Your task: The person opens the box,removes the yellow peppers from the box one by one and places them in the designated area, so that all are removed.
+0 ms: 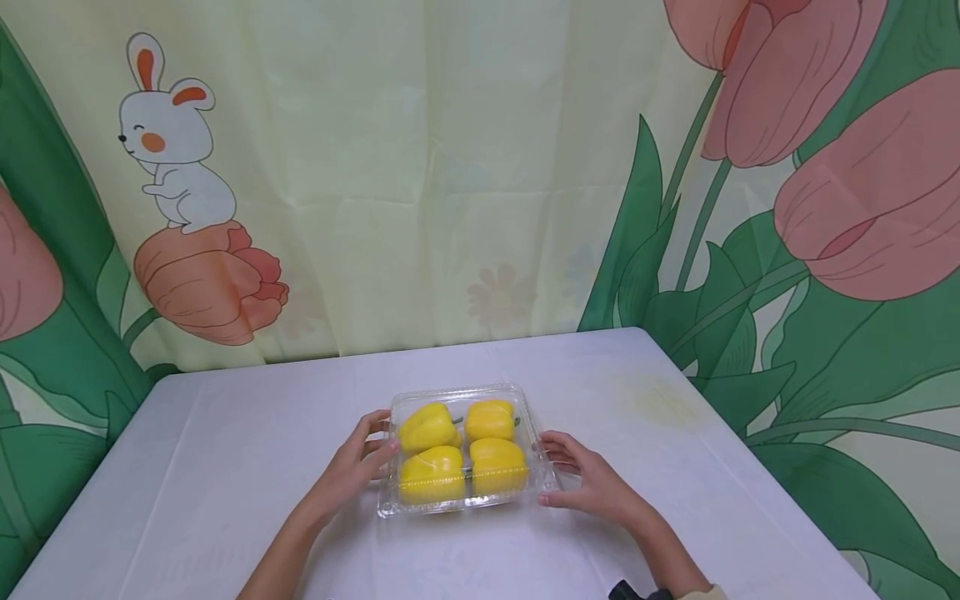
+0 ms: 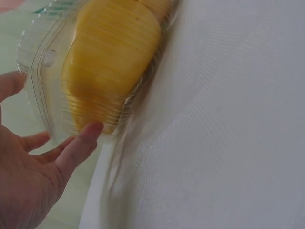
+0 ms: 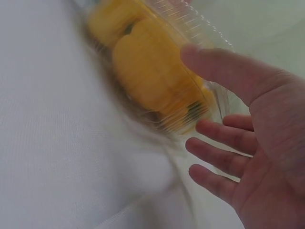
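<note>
A clear plastic clamshell box (image 1: 465, 510) sits on the table with its lid down. Through the plastic I see several yellow bell peppers (image 1: 427, 427) in two rows, some with green stems showing. At the box's left side, my left hand (image 1: 351, 467) has its thumb near the lid edge and its fingers spread along the wall; in the left wrist view one fingertip (image 2: 94, 129) overlaps the box's corner. My right hand (image 1: 592, 483) is beside the right wall, fingers extended and apart, thumb towards the lid in the right wrist view.
A white cloth covers the table (image 1: 247, 467), whose far edge meets a hanging curtain (image 1: 360, 167) printed with a rabbit and tulips. A black strap or device (image 1: 633, 592) shows at the right wrist.
</note>
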The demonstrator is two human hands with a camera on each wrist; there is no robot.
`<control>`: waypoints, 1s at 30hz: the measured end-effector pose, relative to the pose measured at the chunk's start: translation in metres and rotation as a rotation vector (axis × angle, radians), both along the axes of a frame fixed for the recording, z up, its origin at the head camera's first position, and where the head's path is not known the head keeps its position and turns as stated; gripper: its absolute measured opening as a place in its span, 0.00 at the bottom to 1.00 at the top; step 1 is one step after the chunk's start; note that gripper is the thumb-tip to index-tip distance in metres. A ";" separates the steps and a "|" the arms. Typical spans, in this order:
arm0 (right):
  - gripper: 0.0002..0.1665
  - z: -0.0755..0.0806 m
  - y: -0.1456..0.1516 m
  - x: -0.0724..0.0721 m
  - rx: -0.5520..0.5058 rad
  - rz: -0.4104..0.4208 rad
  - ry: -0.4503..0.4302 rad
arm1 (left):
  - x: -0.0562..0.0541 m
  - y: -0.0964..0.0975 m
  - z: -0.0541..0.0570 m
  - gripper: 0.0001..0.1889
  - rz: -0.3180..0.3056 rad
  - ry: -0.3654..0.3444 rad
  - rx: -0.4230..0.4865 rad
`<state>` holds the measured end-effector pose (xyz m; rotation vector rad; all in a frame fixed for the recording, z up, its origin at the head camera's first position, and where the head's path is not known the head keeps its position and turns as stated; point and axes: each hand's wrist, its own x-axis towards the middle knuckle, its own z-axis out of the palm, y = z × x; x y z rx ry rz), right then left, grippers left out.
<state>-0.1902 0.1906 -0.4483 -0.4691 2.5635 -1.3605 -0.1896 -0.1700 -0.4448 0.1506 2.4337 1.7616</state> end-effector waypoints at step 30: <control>0.36 -0.006 0.001 0.001 -0.143 0.012 -0.086 | 0.001 0.002 0.002 0.33 0.000 -0.028 -0.025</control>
